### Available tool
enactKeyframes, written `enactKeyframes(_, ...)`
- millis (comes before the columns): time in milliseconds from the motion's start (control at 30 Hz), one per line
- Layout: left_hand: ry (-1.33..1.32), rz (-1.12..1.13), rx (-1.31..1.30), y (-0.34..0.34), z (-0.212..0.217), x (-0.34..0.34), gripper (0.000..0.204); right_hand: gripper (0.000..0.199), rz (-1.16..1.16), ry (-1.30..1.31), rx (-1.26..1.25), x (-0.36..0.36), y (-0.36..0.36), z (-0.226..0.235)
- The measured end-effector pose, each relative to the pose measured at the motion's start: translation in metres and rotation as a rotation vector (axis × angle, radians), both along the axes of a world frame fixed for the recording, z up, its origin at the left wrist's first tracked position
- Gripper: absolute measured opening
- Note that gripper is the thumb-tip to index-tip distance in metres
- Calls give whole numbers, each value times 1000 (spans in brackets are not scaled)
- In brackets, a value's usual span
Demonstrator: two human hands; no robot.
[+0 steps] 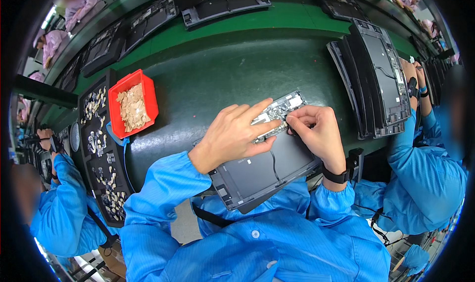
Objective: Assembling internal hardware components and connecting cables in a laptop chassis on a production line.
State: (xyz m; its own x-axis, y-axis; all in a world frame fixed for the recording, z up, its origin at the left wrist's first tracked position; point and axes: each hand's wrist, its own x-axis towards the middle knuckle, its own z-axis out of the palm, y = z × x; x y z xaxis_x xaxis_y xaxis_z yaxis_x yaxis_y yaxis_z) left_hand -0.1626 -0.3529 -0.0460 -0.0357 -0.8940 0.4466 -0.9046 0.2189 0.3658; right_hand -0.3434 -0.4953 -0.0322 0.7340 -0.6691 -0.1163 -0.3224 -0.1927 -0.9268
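Note:
A flat dark device chassis (247, 175), like an opened laptop or tablet, lies tilted at the table's near edge in front of me. Its circuit board (295, 102) runs along the far side, and a black cable crosses the dark panel below. My left hand (235, 133) rests over the board's left part with fingers spread. At the board's right part, my right hand (316, 128) has thumb and forefinger pinched together. Whatever is between those fingertips is too small or hidden to make out. A black band circles my right wrist.
Left stands a red bin (152, 101) of tan scraps, beside a black compartment tray (106, 158) of small parts. A stack of similar chassis (381, 79) is at right; more (225, 7) line the green far shelf. Co-workers (425, 173) in blue sit on both sides.

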Motion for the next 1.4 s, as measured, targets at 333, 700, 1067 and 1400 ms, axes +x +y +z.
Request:
enactKeyframes(333,-36,8,32,-6,4,-3,33,14,-5,12,-9,2,2,3)
enactKeyframes(700,-257,62,55,-10,26,-18,40,23,-143,-52,55,-20,-12,7)
enactKeyframes(1067,275,-194,14,-48,3,-43,17,19,-346,-271,98,-45,-34,-7)
enactKeyframes(1400,173,-183,107,-52,10,-47,14,12,-340,-344,91,-56,-31,-42)
